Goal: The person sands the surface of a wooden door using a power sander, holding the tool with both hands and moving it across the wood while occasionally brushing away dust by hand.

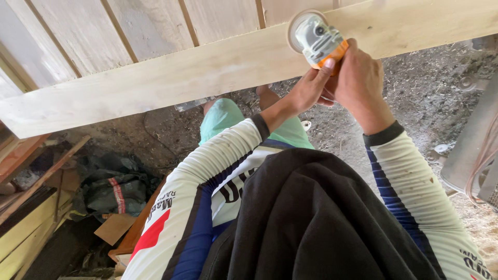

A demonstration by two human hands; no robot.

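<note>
Gripping a grinder [317, 37], both hands, left [310, 89] and right [358, 78], press its disc on a plank [171, 78]; fingers wrapped tight; the surface looks mostly smooth already.

White long sleeves [218, 155] with blue stripes (red patch on the left), dark cuffs [383, 136], green shorts [224, 116]

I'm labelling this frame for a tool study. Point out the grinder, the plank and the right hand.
grinder [317, 36]: head view, grey gear housing.
plank [171, 80]: head view, bare face.
right hand [359, 78]: head view, back of hand.
</note>
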